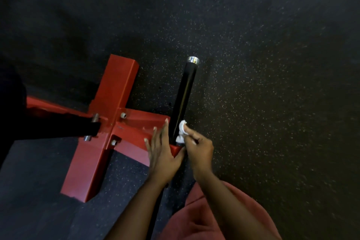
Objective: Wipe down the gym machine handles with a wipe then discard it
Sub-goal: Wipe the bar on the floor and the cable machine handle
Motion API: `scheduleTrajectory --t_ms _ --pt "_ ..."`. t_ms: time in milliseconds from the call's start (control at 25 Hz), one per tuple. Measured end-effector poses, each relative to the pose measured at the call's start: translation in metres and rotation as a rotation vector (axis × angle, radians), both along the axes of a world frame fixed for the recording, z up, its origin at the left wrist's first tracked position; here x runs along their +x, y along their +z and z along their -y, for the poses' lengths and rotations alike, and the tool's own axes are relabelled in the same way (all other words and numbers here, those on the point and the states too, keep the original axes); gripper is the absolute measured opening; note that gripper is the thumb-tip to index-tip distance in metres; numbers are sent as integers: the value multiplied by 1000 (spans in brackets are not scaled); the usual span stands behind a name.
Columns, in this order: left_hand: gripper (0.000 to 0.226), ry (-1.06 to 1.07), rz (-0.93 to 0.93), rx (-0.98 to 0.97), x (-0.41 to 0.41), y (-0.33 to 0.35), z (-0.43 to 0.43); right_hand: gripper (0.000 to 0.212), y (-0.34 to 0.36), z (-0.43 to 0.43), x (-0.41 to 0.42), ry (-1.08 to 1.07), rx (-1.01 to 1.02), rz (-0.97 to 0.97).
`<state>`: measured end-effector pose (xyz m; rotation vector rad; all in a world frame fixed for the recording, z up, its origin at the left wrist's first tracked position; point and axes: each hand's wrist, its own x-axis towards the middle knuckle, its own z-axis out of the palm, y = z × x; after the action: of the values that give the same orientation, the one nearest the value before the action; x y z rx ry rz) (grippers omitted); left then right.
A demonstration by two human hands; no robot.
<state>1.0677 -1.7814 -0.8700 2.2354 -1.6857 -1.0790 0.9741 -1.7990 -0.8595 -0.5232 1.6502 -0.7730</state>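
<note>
A black machine handle (185,95) with a silver end cap (192,60) sticks out from a red steel frame (116,101). My right hand (198,149) pinches a crumpled white wipe (182,129) against the handle's lower end, near where it joins the frame. To the left of the handle, my left hand (162,152) rests flat on the red frame with its fingers straight.
Dark speckled rubber flooring (263,64) lies all around. A black part (58,124) with silver pins crosses the frame at the left. Reddish clothing (212,220) fills the bottom right.
</note>
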Motion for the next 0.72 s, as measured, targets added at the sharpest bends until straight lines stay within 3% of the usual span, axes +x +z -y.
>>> scheduleTrajectory --t_ms 160,320,560,720 --pt "90 -128 33 -21 -2 1 13 34 -4 51 -18 -65 -26 -59" --pt "85 -115 -19 9 0 2 13 36 -2 121 -16 -48 -71 -92" --pt "86 -123 5 24 0 3 14 32 -9 60 3 -124 -22 -63" --pt "85 -130 -2 9 -1 3 15 31 -18 24 6 -134 -1 72"
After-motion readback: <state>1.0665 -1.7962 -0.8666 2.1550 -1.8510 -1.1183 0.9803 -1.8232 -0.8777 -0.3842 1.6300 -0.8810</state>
